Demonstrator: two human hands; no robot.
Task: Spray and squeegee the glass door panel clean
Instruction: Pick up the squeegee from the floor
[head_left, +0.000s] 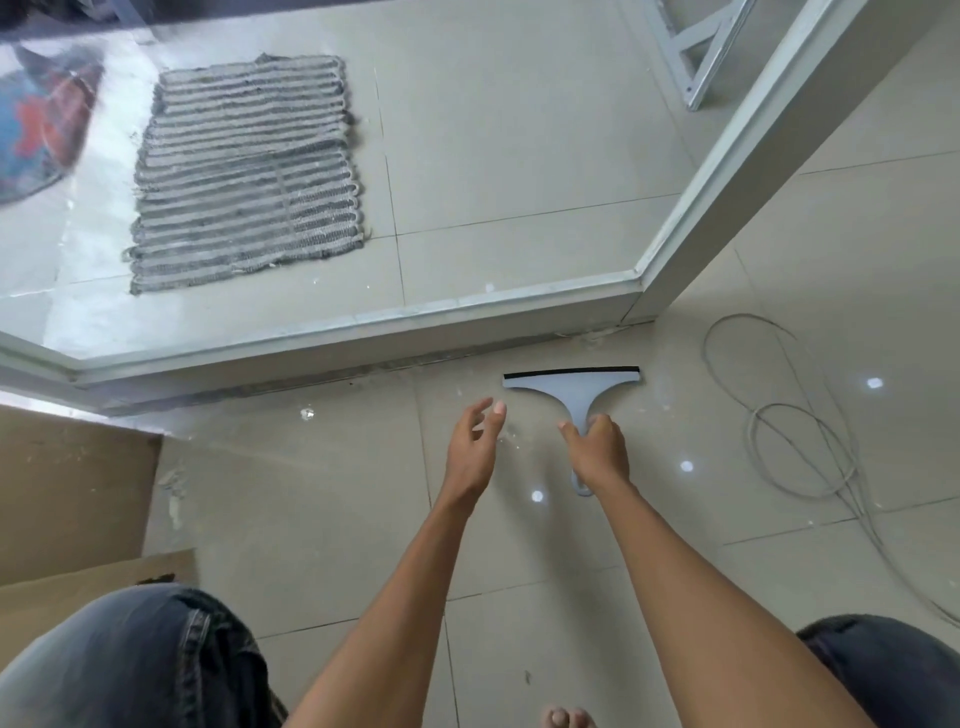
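Pale glossy floor tiles (519, 545) fill the lower view, seen from a crouch, with denim-clad knees (145, 660) at the bottom corners. Ahead stands the glass door panel (467, 156) in its light grey frame (363, 332). Its bottom rail runs across the view just beyond the hands. A striped grey mat (244, 176) lies on the far side of the glass. Brown cardboard (67, 483) sits at the left, and a loose loop of grey cable (800, 415) lies on the tiles at the right.

The squeegee (571, 387) lies flat on the floor close to the bottom rail. It is pale blue-grey and T-shaped, with a thin black rubber strip along its wide edge. That blade runs nearly parallel to the rail, and the handle points back toward the person.

The right hand (597, 452) covers the handle with fingers curled round it, the handle's end showing below the wrist. The left hand (475, 447) hovers just left of the blade, fingers loosely spread and holding nothing. The right hand is the nearer one, so the lift toward the glass looks to be its job. No spray bottle is in view.
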